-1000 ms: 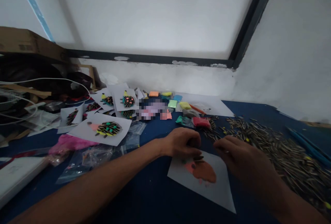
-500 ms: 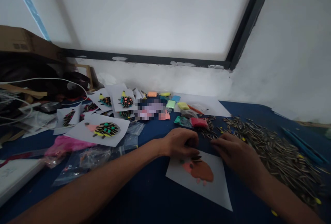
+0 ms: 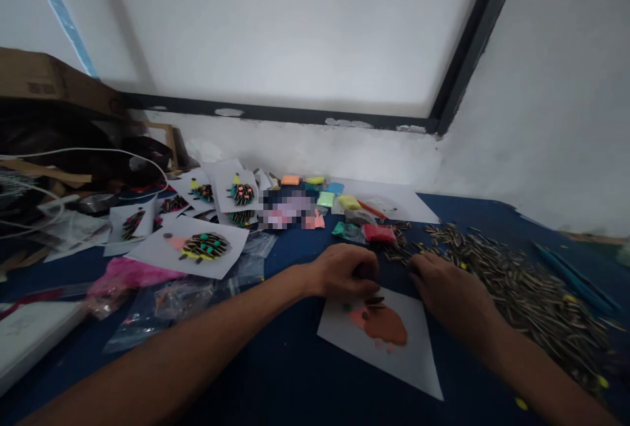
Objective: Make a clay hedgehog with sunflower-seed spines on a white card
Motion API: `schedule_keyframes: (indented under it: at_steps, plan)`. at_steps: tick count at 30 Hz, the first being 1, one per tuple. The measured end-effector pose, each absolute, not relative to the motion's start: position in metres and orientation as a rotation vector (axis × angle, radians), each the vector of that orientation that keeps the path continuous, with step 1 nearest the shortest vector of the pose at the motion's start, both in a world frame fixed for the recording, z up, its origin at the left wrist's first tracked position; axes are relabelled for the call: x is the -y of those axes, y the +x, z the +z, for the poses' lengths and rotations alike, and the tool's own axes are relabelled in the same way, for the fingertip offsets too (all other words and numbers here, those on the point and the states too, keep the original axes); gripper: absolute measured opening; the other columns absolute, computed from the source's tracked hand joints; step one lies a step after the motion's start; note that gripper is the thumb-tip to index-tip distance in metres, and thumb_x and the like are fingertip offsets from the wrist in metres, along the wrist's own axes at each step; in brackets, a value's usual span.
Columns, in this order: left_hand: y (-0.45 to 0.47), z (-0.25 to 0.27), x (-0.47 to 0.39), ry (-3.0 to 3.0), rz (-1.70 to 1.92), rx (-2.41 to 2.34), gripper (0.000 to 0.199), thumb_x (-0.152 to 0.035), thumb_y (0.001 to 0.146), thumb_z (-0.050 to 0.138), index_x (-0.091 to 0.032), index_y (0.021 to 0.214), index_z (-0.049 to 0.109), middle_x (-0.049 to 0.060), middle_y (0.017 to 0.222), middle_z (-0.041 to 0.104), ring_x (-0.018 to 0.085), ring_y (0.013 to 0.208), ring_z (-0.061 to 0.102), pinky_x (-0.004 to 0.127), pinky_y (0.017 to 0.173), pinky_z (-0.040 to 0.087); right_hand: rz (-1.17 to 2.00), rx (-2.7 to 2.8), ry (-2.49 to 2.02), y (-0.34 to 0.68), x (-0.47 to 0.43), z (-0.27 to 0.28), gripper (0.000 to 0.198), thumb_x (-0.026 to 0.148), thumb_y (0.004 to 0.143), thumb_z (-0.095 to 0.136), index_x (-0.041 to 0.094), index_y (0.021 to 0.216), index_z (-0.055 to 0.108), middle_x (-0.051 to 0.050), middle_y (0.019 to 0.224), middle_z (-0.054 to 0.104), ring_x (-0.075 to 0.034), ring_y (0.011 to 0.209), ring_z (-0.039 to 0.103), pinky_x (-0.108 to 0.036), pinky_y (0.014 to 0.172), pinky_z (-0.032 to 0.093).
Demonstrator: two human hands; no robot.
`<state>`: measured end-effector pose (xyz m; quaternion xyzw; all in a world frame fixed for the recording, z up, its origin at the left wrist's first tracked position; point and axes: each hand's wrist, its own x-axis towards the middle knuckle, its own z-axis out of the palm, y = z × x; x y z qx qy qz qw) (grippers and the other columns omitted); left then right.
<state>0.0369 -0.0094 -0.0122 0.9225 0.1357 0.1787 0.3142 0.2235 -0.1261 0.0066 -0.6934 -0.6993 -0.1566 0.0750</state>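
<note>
A white paper sheet (image 3: 413, 377) lies in front of me with a brown and pink clay hedgehog (image 3: 386, 326) on it. A few striped sunflower seeds (image 3: 377, 302) stand in the top of its brown body. My left hand (image 3: 344, 270) is at the sheet's upper left edge, its fingers curled and the thumb near the seeds. Whatever those fingers hold is hidden. To the right, my right hand (image 3: 445, 288) is beside the sheet's upper right corner, with bent fingers together at the near side of a seed pile (image 3: 522, 288). Its fingertips are dark and blurred.
Finished hedgehog sheets (image 3: 147, 252) lie at the left, near plastic bags (image 3: 138, 321) and pink clay (image 3: 132, 278). Coloured clay packs, a red one (image 3: 378, 234) among them, stand behind my hands. A blue pouch (image 3: 575, 275) is far right on the blue table (image 3: 275, 373).
My right hand has drawn slightly right, away from the sheet's top edge, and its fingers have curled more. My left hand stays nearly where it was.
</note>
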Motion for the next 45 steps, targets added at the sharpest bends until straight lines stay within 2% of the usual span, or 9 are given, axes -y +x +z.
schedule_keyframes:
  at_steps: [3, 5, 9, 13, 19, 26, 32, 38, 45]
  plan:
    - [0.036, -0.012, 0.009, 2.397, 0.452, -0.372, 0.014, -0.026, 0.073, 0.065, -0.016, 0.083, 0.063, -0.003, 0.071, 0.059, 0.008, 0.062, 0.05, 0.019, 0.054, 0.033, -0.358, 2.062, -2.005, 0.221, 0.132, 0.011, 0.023, 0.016, 0.087, 0.041, 0.022, 0.095, 0.062, -0.005, 0.086, 0.068, -0.017, 0.071, 0.067, -0.025, 0.055, 0.043]
    - [0.036, -0.013, 0.009, 2.358, 0.442, -0.381, 0.015, -0.026, 0.073, 0.065, -0.016, 0.084, 0.063, -0.002, 0.071, 0.058, 0.008, 0.062, 0.049, 0.019, 0.054, 0.033, -0.186, 2.04, -1.926, 0.219, 0.136, 0.016, 0.025, 0.021, 0.09, 0.038, 0.024, 0.093, 0.062, -0.003, 0.086, 0.069, -0.017, 0.073, 0.066, -0.025, 0.058, 0.045]
    - [0.036, -0.013, 0.008, 2.297, 0.434, -0.37, 0.016, -0.026, 0.074, 0.066, -0.015, 0.086, 0.063, -0.002, 0.07, 0.057, 0.008, 0.061, 0.048, 0.019, 0.053, 0.033, 0.224, 1.976, -1.887, 0.216, 0.143, 0.025, 0.027, 0.031, 0.091, 0.039, 0.023, 0.082, 0.063, -0.001, 0.07, 0.066, -0.016, 0.062, 0.062, -0.025, 0.055, 0.043]
    - [0.035, -0.008, 0.009, 2.191, 0.416, -0.35, 0.017, -0.027, 0.077, 0.066, -0.014, 0.086, 0.062, -0.002, 0.067, 0.055, 0.007, 0.06, 0.046, 0.019, 0.052, 0.033, 0.552, 1.914, -1.808, 0.214, 0.147, 0.028, 0.023, 0.035, 0.086, 0.047, 0.022, 0.09, 0.066, -0.003, 0.074, 0.068, -0.017, 0.064, 0.062, -0.025, 0.053, 0.044]
    - [0.029, 0.001, 0.006, 2.014, 0.28, -0.278, 0.033, -0.038, 0.07, 0.075, -0.013, 0.087, 0.061, -0.003, 0.068, 0.052, 0.008, 0.062, 0.045, 0.02, 0.051, 0.033, 0.451, 1.944, -1.767, 0.209, 0.148, 0.029, 0.021, 0.032, 0.087, 0.048, 0.023, 0.079, 0.065, -0.001, 0.068, 0.065, -0.014, 0.06, 0.059, -0.024, 0.052, 0.043]
    - [0.029, -0.001, 0.002, 2.061, 0.261, -0.23, 0.038, -0.038, 0.065, 0.079, -0.015, 0.087, 0.06, -0.003, 0.071, 0.05, 0.008, 0.064, 0.045, 0.02, 0.053, 0.033, 0.48, 2.031, -1.679, 0.21, 0.151, 0.026, 0.024, 0.031, 0.09, 0.047, 0.024, 0.091, 0.071, -0.005, 0.086, 0.07, -0.017, 0.076, 0.065, -0.026, 0.064, 0.048]
    - [0.03, -0.004, -0.001, 2.102, 0.276, -0.222, 0.046, -0.043, 0.06, 0.082, -0.016, 0.091, 0.06, -0.002, 0.075, 0.052, 0.009, 0.067, 0.046, 0.021, 0.055, 0.034, 0.559, 2.04, -1.805, 0.2, 0.152, 0.028, 0.015, 0.028, 0.083, 0.055, 0.023, 0.078, 0.068, 0.001, 0.068, 0.066, -0.012, 0.057, 0.058, -0.022, 0.051, 0.04]
    - [0.03, -0.005, -0.001, 2.117, 0.281, -0.218, 0.044, -0.044, 0.063, 0.08, -0.016, 0.092, 0.06, -0.002, 0.076, 0.052, 0.009, 0.067, 0.046, 0.021, 0.056, 0.035, 0.333, 2.081, -1.733, 0.191, 0.154, 0.023, 0.018, 0.02, 0.083, 0.051, 0.024, 0.079, 0.068, 0.002, 0.061, 0.062, -0.011, 0.051, 0.054, -0.022, 0.05, 0.035]
    - [0.031, -0.005, -0.001, 2.135, 0.283, -0.222, 0.043, -0.044, 0.065, 0.079, -0.016, 0.092, 0.061, -0.002, 0.076, 0.053, 0.01, 0.068, 0.047, 0.021, 0.057, 0.035, 0.335, 2.052, -1.713, 0.179, 0.158, 0.021, 0.022, 0.03, 0.089, 0.05, 0.027, 0.082, 0.07, -0.001, 0.078, 0.068, -0.014, 0.066, 0.063, -0.023, 0.058, 0.043]
